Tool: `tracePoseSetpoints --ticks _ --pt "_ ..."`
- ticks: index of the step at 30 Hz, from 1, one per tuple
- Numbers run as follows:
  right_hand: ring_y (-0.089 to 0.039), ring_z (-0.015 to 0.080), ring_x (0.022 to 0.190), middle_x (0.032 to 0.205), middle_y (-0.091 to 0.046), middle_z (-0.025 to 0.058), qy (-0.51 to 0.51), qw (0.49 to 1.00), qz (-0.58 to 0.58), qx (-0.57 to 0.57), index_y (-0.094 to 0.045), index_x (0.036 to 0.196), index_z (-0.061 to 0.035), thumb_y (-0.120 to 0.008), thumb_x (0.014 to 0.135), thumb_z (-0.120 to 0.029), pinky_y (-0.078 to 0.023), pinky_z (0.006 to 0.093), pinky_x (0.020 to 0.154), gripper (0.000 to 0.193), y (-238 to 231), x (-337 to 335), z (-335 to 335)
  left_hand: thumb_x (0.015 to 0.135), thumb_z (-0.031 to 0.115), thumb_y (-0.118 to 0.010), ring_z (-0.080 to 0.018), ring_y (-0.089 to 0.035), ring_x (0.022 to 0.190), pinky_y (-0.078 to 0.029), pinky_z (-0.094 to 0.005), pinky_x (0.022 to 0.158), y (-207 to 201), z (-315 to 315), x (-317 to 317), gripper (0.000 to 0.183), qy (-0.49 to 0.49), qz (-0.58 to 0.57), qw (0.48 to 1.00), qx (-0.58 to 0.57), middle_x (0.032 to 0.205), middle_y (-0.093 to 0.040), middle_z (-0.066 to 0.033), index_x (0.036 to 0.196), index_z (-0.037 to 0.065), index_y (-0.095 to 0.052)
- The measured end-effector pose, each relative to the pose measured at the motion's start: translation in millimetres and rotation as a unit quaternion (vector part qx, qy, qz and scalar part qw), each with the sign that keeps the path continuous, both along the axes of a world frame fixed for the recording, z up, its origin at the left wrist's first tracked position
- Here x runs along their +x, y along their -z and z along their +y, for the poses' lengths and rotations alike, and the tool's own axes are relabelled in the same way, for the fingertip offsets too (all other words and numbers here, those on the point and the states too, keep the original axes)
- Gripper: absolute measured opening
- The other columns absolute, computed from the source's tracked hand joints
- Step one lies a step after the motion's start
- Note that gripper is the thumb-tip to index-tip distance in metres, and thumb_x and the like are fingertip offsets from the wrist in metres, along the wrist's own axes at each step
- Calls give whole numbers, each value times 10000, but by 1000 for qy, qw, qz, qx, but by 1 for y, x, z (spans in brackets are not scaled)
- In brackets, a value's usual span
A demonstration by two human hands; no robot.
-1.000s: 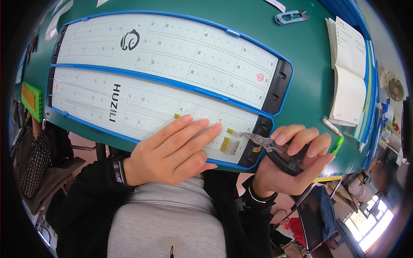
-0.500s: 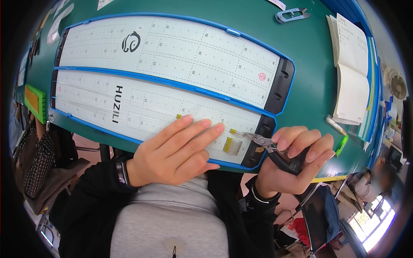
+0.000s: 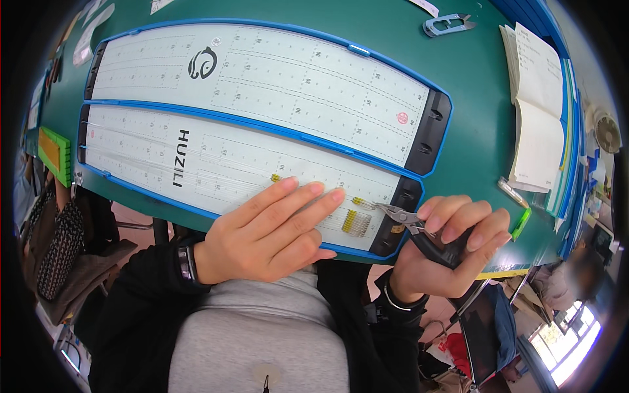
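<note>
My left hand (image 3: pixel 270 232) lies over the lower white panel (image 3: pixel 131 131) of an opened blue-edged case, its fingers stretched out and pressing down. Fine clear lines run from the case's left end toward those fingers. By the index finger shows a small yellow-bound piece (image 3: pixel 276 177). My right hand (image 3: pixel 462 229) is closed round small pliers (image 3: pixel 401 215) with black handles. Their metal tip touches or nearly touches a yellow-bound hook (image 3: pixel 359 201); whether it is pinched I cannot tell. Just below, a row of several similar yellow-bound hooks (image 3: pixel 356 223) rests on the panel.
The case's other half (image 3: pixel 262 78) lies unfolded at the far side on a green table (image 3: pixel 472 111). Blue thread snips (image 3: pixel 449 25) lie far right. An open notebook (image 3: pixel 538 105) and a green-capped pen (image 3: pixel 521 223) are at the right, a green-and-yellow block (image 3: pixel 55 156) at the left.
The view has shifted very slightly. Both hands, the pliers and the hooks keep the same places relative to the case.
</note>
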State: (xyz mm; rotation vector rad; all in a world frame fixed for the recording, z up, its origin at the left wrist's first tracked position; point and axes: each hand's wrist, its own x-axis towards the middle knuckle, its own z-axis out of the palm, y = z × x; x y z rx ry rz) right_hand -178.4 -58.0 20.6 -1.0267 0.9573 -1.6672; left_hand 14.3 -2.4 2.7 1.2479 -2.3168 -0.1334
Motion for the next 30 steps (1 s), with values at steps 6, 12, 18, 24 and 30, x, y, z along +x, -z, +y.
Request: tracePoseSetpoints --ticks 6,12,18,24,30 --pt "-518 222 538 634 -414 71 -16 1000 -24 -4 -332 833 -117 -245 1065 -339 -510 355 545 333 1 -2 0 888 370 -653 -248 -644 1111 -440 -388 1029 1 1 1 354 14 -7 1000 -1 1154 -698 -104 715 122 -468" --pt "-529 229 553 646 -426 78 -26 999 -29 -14 -339 840 -115 -234 1066 -335 -511 356 552 333 3 -4 0 882 372 -659 -256 -641 1115 -441 -391 1029 2 0 0 353 22 -13 1000 -9 1165 -692 -110 721 122 -470" --pt "-544 243 580 654 -432 80 -43 999 -22 -23 -347 848 -108 -251 1066 -332 -515 373 584 327 4 -3 -3 928 361 -597 -214 -614 1143 -474 -359 1017 0 -3 1 346 2 -10 1000 -8 1206 -673 -99 711 116 -485" --pt "-459 214 601 667 -388 63 18 996 5 -87 -362 837 -111 -382 1023 -277 -440 355 594 250 -5 -23 4 866 327 -672 -271 -600 1154 -422 -432 1060 4 1 3 307 20 43 999 -23 1262 -630 -141 763 86 -511" --pt "-466 179 760 838 -483 44 110 859 498 -33 -524 928 -20 -569 960 -118 -404 303 746 113 -6 -82 -1 855 285 -649 -290 -585 1111 -401 -457 1086 13 12 -4 298 5 85 993 -80 1226 -614 -160 901 -1 -584"
